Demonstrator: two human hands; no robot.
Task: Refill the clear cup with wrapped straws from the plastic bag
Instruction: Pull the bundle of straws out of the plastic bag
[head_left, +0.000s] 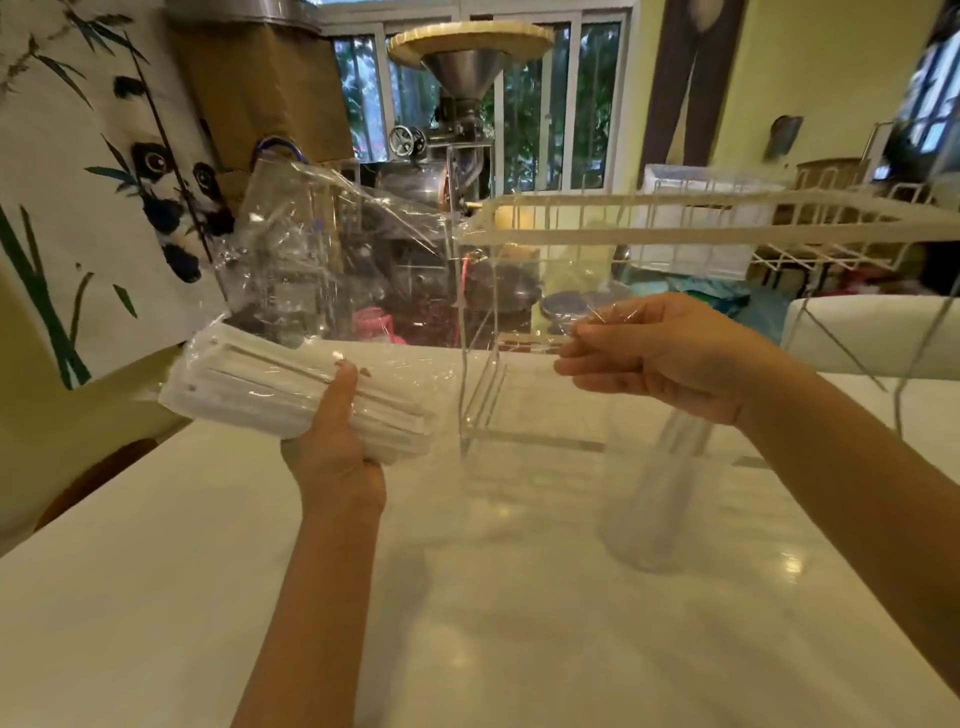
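My left hand (332, 447) grips a thick bundle of white wrapped straws (270, 389) through the clear plastic bag (311, 244) around it, held above the left part of the table. The bag's loose film billows up and stretches to the right. My right hand (670, 353) pinches a crinkled edge of that film between thumb and fingertips. Below my right hand, the tall clear cup (654, 514) stands upright on the table with a few wrapped straws (680, 441) in it, blurred.
The white glossy table (467, 623) spreads in front of me. A clear acrylic stand (483, 410) sits between my hands. A white wire rack (675, 223) hangs at the back right. A metal machine with a funnel (462, 73) stands behind.
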